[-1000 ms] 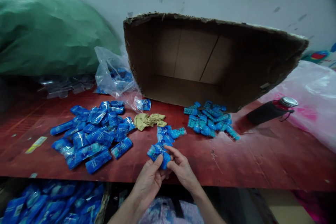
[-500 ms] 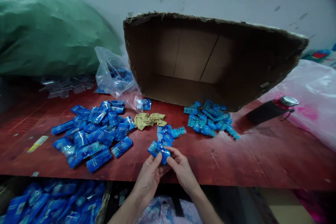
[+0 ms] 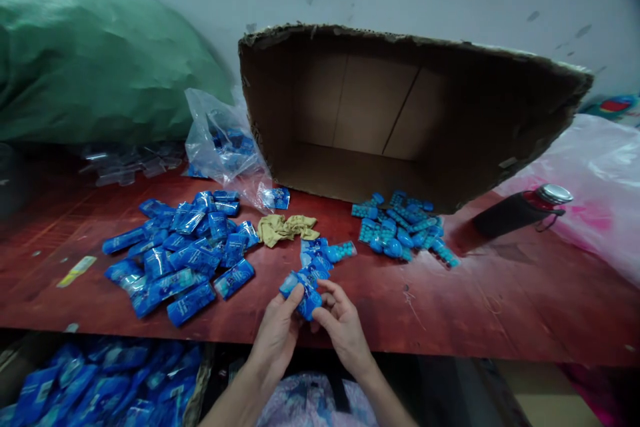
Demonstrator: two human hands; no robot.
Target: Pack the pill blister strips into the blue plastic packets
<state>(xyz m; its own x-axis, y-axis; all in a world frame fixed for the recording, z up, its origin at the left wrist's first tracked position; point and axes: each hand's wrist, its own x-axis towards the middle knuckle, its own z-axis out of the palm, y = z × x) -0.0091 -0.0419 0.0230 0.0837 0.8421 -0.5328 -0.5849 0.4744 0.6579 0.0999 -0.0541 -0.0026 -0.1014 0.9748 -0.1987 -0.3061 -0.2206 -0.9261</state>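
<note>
- 8 o'clock of view: wrapped packets [image 3: 197, 257] lay on counter [image 3: 475, 307], looked done.
- 6 o'clock: left hand [image 3: 275, 323], right hand [image 3: 345, 325] had fingers clamped on one blue packet [image 3: 308, 303], likely unfinished.
- 4 o'clock: bead bottles [image 3: 387, 232] lay unwrapped, seemingly left.

From afar, I watched a red counter [image 3: 450, 310].
Blue packets [image 3: 200, 255], a yellow cloth [image 3: 273, 229], bead-filled containers [image 3: 387, 230], a dark bottle [image 3: 510, 214] and a cardboard box [image 3: 367, 107] rested on it.
</note>
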